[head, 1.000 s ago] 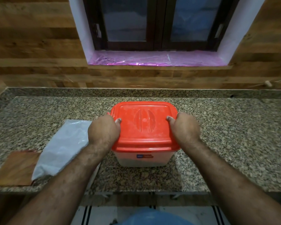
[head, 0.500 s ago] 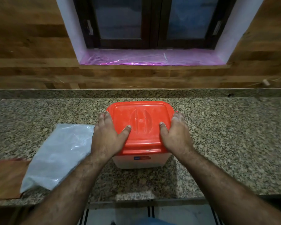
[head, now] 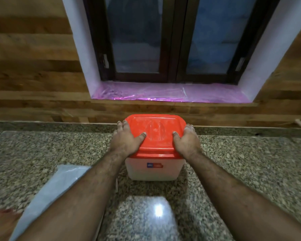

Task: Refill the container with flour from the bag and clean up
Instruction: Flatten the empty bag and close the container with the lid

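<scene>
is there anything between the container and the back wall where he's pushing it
Nothing visible. Both hands, left and right, grip the sides of the red lid on the container, and its far edge sits near the wood wall; the strip behind is hidden.

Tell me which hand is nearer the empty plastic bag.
Left. The left hand grips the red lid's left edge, on the side where the plastic bag lies on the counter. The right hand holds the lid's right edge, farther away.
</scene>
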`<state>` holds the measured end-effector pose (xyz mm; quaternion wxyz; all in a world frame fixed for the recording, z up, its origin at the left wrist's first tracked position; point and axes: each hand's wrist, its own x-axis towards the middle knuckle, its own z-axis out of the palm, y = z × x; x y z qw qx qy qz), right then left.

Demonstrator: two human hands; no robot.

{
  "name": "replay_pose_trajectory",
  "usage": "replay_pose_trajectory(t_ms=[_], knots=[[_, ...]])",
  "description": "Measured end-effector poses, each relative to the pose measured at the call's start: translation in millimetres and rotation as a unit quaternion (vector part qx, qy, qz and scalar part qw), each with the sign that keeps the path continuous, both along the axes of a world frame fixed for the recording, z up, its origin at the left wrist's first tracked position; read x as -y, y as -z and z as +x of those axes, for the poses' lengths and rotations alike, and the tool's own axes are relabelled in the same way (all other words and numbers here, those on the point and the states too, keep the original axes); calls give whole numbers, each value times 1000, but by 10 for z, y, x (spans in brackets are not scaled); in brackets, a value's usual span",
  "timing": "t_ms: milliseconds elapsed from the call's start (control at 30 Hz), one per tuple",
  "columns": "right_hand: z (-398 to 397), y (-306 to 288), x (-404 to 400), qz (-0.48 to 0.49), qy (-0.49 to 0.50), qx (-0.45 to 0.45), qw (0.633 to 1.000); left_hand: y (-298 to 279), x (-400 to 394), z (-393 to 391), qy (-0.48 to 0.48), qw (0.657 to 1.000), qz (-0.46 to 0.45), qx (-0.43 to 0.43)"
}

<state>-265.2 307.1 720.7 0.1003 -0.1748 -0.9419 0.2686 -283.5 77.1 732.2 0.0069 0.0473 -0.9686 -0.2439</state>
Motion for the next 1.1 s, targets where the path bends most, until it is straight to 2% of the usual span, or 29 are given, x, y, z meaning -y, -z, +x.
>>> replay_pose_trajectory(t_ms=[233,333,433,533,633,733,833,900,967,1100], knots=[[-318,-9,8,-17,9,-8,1000,31,30,-407,9,999,19,32],[-262,43,11,-50,55,-40,996,-44,8,-366,31,998,51,23],[92,162,194,-132,107,-94,981,23,183,-90,31,995,97,25],[497,359,512,-254,143,-99,951,444,597,202,30,989,143,32],[705,590,892,-332,160,-39,929,517,943,850,3,979,183,94],[923,769,1371,-378,86,32,921,686,1297,1381,-48,975,186,111],[1088,963,1820,-339,-33,117,933,858,1666,1786,-89,974,171,121],[1123,1199,2078,-330,-94,174,923,964,1924,1976,-97,976,150,122],[1153,1407,2302,-321,-114,224,913,1018,2209,2076,-88,983,110,121],[1289,1313,2618,-317,-101,281,900,1114,2845,1979,-99,987,92,92]])
